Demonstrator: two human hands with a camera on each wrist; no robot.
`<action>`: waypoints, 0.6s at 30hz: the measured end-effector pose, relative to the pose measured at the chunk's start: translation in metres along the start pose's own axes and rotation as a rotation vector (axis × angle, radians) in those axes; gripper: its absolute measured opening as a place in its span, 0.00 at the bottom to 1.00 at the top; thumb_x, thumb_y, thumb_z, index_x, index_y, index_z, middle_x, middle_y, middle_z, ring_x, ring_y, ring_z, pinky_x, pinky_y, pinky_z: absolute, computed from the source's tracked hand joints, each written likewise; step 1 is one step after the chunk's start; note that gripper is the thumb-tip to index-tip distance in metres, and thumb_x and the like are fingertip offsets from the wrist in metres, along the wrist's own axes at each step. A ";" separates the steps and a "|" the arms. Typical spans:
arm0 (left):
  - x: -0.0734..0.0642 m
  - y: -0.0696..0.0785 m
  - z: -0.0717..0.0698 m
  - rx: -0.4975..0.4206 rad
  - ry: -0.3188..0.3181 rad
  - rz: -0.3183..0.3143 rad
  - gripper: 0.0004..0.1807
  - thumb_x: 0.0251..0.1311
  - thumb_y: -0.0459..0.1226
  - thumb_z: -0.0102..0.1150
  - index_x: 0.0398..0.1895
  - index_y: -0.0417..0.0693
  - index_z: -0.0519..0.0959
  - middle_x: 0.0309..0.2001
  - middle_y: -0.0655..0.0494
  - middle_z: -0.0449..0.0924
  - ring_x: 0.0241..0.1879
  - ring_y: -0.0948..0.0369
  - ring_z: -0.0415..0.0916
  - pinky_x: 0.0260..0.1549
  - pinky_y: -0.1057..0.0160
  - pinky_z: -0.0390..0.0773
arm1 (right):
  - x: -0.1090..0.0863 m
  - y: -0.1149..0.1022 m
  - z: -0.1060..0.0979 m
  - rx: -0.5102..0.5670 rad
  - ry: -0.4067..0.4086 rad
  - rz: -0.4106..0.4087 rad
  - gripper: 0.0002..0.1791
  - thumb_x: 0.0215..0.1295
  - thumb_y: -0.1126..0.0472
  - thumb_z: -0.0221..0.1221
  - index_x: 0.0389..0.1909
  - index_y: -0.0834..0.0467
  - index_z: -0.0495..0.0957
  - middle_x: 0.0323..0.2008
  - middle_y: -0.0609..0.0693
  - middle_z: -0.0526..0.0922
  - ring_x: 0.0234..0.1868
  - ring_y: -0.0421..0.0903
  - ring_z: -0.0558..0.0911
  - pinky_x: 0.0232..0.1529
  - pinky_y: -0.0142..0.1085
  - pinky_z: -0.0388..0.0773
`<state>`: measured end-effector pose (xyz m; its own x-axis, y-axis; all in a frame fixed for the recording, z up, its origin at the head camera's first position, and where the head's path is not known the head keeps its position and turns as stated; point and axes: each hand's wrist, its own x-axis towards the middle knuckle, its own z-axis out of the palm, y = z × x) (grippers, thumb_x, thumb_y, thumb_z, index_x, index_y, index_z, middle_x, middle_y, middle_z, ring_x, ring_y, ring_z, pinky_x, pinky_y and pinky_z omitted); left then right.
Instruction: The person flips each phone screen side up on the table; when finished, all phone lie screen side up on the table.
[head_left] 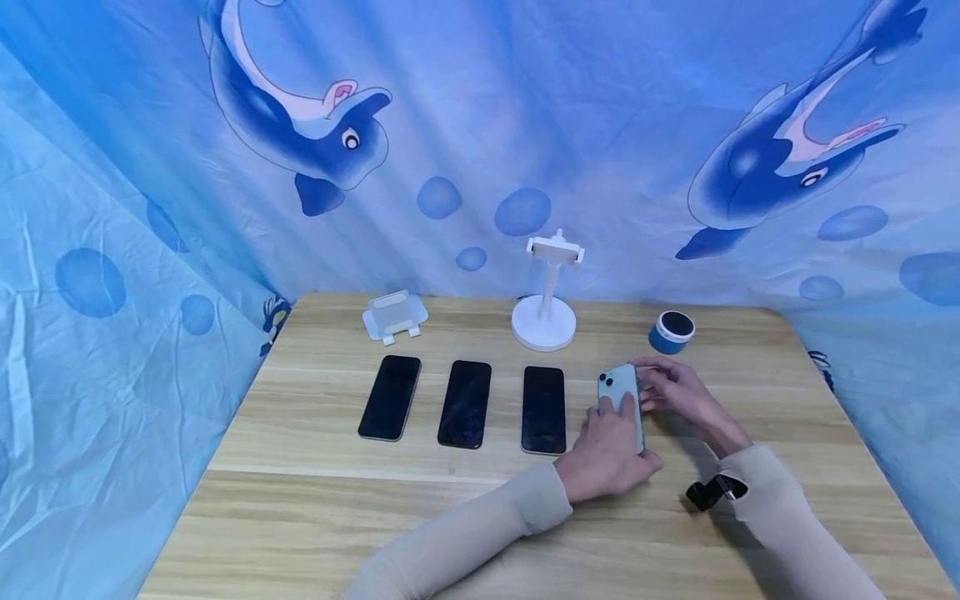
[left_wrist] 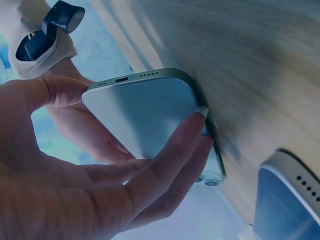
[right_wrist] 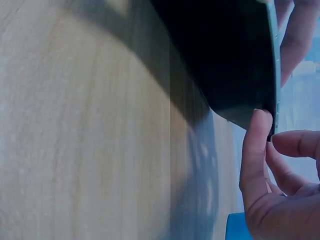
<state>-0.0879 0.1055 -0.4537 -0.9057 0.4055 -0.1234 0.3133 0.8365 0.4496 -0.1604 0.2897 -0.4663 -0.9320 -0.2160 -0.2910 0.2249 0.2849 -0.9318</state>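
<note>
A light-blue phone [head_left: 622, 387] is tilted up off the wooden table, its camera side toward me and its dark screen [right_wrist: 227, 60] toward the right wrist view. My left hand [head_left: 606, 454] holds it, thumb at a bottom corner and fingers [left_wrist: 172, 145] across the back to the far edge. My right hand [head_left: 678, 396] pinches the phone's upper right corner, with its fingertips [right_wrist: 260, 122] at the edge. Left of it, three phones with black screens up lie in a row: the nearest [head_left: 543, 408], the middle one [head_left: 465, 404] and the far left one [head_left: 390, 397].
Behind the phones stand a white phone stand [head_left: 543, 325] on a round base and a low folding stand [head_left: 395, 315]. A small blue-and-white cylinder [head_left: 671, 332] sits just beyond my right hand. A blue dolphin-print curtain [head_left: 465, 125] surrounds the table [head_left: 315, 508].
</note>
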 end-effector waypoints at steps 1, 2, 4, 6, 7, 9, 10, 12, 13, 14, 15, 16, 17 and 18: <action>0.000 -0.001 -0.001 -0.020 -0.001 -0.005 0.49 0.60 0.56 0.64 0.81 0.50 0.58 0.64 0.43 0.71 0.55 0.50 0.76 0.53 0.58 0.83 | 0.000 0.000 0.000 -0.003 -0.010 -0.004 0.29 0.83 0.59 0.48 0.76 0.70 0.60 0.40 0.43 0.85 0.36 0.37 0.87 0.42 0.35 0.87; -0.001 -0.002 -0.002 -0.039 -0.003 -0.006 0.49 0.59 0.56 0.64 0.82 0.51 0.58 0.65 0.43 0.71 0.53 0.51 0.77 0.51 0.59 0.83 | 0.000 0.001 0.001 -0.010 -0.018 -0.005 0.29 0.83 0.59 0.47 0.76 0.70 0.59 0.41 0.44 0.85 0.37 0.37 0.87 0.43 0.36 0.87; -0.001 -0.005 -0.004 -0.073 -0.010 0.000 0.50 0.59 0.56 0.64 0.82 0.53 0.57 0.65 0.44 0.71 0.51 0.53 0.77 0.48 0.60 0.82 | 0.001 0.002 0.001 -0.020 -0.034 -0.007 0.29 0.84 0.59 0.46 0.77 0.70 0.58 0.44 0.46 0.85 0.38 0.37 0.87 0.43 0.35 0.87; 0.000 -0.008 -0.007 -0.122 -0.020 0.020 0.50 0.59 0.56 0.65 0.82 0.54 0.56 0.63 0.46 0.72 0.47 0.56 0.76 0.44 0.63 0.81 | 0.002 0.003 0.002 -0.035 -0.051 -0.008 0.30 0.84 0.59 0.46 0.78 0.71 0.56 0.48 0.51 0.85 0.39 0.37 0.86 0.44 0.35 0.87; 0.000 -0.010 -0.008 -0.150 -0.026 0.032 0.50 0.60 0.56 0.65 0.82 0.55 0.56 0.61 0.47 0.73 0.45 0.58 0.75 0.42 0.64 0.80 | 0.002 0.003 0.003 -0.040 -0.059 -0.008 0.30 0.84 0.59 0.45 0.78 0.71 0.55 0.50 0.52 0.85 0.40 0.36 0.86 0.44 0.34 0.87; 0.002 -0.014 -0.010 -0.210 -0.040 0.050 0.48 0.60 0.56 0.66 0.81 0.56 0.56 0.59 0.49 0.73 0.43 0.60 0.75 0.40 0.66 0.79 | 0.003 0.004 0.004 -0.042 -0.076 -0.013 0.31 0.84 0.60 0.45 0.78 0.72 0.54 0.53 0.56 0.83 0.41 0.35 0.86 0.44 0.33 0.86; 0.003 -0.016 -0.011 -0.243 -0.048 0.057 0.48 0.60 0.55 0.67 0.81 0.57 0.56 0.58 0.49 0.73 0.43 0.61 0.74 0.39 0.66 0.79 | 0.003 0.004 0.005 -0.044 -0.084 -0.017 0.31 0.84 0.61 0.45 0.78 0.73 0.53 0.54 0.57 0.83 0.42 0.35 0.86 0.45 0.33 0.86; 0.003 -0.020 -0.012 -0.296 -0.063 0.064 0.48 0.60 0.55 0.67 0.81 0.58 0.56 0.58 0.50 0.73 0.43 0.62 0.74 0.39 0.67 0.78 | 0.003 0.005 0.006 -0.045 -0.097 -0.013 0.31 0.83 0.62 0.45 0.78 0.73 0.52 0.56 0.59 0.81 0.43 0.34 0.85 0.46 0.33 0.86; 0.004 -0.021 -0.013 -0.314 -0.067 0.070 0.48 0.61 0.54 0.68 0.81 0.58 0.55 0.59 0.50 0.73 0.44 0.62 0.74 0.39 0.68 0.78 | 0.003 0.005 0.006 -0.046 -0.105 -0.014 0.31 0.83 0.63 0.45 0.78 0.74 0.52 0.55 0.59 0.81 0.43 0.34 0.85 0.46 0.33 0.86; 0.004 -0.023 -0.013 -0.329 -0.071 0.076 0.49 0.61 0.54 0.68 0.82 0.57 0.54 0.60 0.50 0.73 0.45 0.63 0.74 0.41 0.68 0.78 | 0.003 0.006 0.006 -0.042 -0.111 -0.012 0.30 0.83 0.64 0.45 0.78 0.74 0.52 0.55 0.59 0.81 0.43 0.35 0.86 0.46 0.34 0.87; 0.004 -0.024 -0.014 -0.345 -0.072 0.083 0.50 0.61 0.53 0.68 0.82 0.57 0.53 0.62 0.50 0.73 0.46 0.63 0.75 0.42 0.68 0.78 | 0.003 0.007 0.006 -0.043 -0.118 -0.009 0.31 0.83 0.64 0.45 0.78 0.73 0.52 0.55 0.59 0.80 0.44 0.35 0.86 0.47 0.35 0.87; 0.005 -0.026 -0.014 -0.357 -0.069 0.099 0.52 0.61 0.53 0.69 0.83 0.56 0.51 0.63 0.50 0.74 0.47 0.63 0.75 0.44 0.68 0.78 | 0.003 0.008 0.007 -0.041 -0.121 -0.003 0.30 0.83 0.63 0.46 0.78 0.73 0.53 0.55 0.59 0.80 0.44 0.36 0.86 0.47 0.36 0.87; 0.005 -0.028 -0.015 -0.368 -0.063 0.115 0.53 0.61 0.52 0.69 0.84 0.55 0.50 0.65 0.50 0.74 0.50 0.63 0.75 0.47 0.68 0.78 | 0.003 0.009 0.007 -0.040 -0.126 0.003 0.30 0.83 0.63 0.46 0.78 0.72 0.53 0.55 0.59 0.80 0.44 0.37 0.86 0.48 0.36 0.87; 0.006 -0.029 -0.015 -0.377 -0.055 0.132 0.54 0.61 0.51 0.69 0.84 0.54 0.49 0.66 0.50 0.74 0.52 0.63 0.75 0.49 0.68 0.77 | 0.003 0.010 0.007 -0.040 -0.128 0.009 0.30 0.83 0.62 0.47 0.78 0.71 0.54 0.55 0.60 0.80 0.45 0.38 0.87 0.48 0.37 0.87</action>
<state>-0.1064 0.0778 -0.4546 -0.8448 0.5282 -0.0859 0.2896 0.5862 0.7566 -0.1589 0.2855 -0.4781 -0.8857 -0.3295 -0.3270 0.2194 0.3238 -0.9203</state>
